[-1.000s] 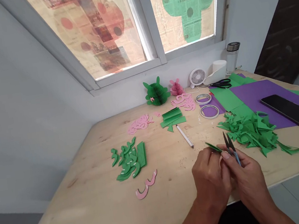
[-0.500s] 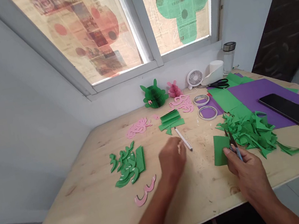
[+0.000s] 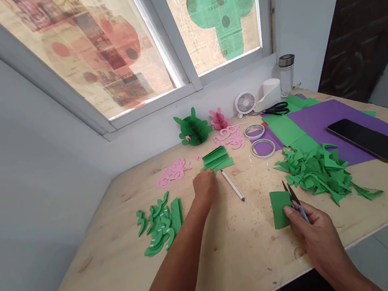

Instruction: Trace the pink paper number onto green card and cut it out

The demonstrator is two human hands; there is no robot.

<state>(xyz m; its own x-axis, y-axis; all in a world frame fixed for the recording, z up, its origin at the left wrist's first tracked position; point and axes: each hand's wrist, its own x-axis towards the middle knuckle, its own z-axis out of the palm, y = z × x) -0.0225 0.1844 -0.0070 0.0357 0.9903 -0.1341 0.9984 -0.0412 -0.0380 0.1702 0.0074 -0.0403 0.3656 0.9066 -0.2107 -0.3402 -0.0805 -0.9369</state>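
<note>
Currently holds a green paper piece and scissors together in the right grip, clamped between thumb and fingers, left of the green scraps and over the surface. With the left grip, reaches to the near edge of the folded green strips, left of the white pen; cannot tell fingers apart or together, nor contact with the strips. Farther left, beneath the left forearm's side, shows green wavy cutouts in a loose cluster, with pink cutouts behind.
</note>
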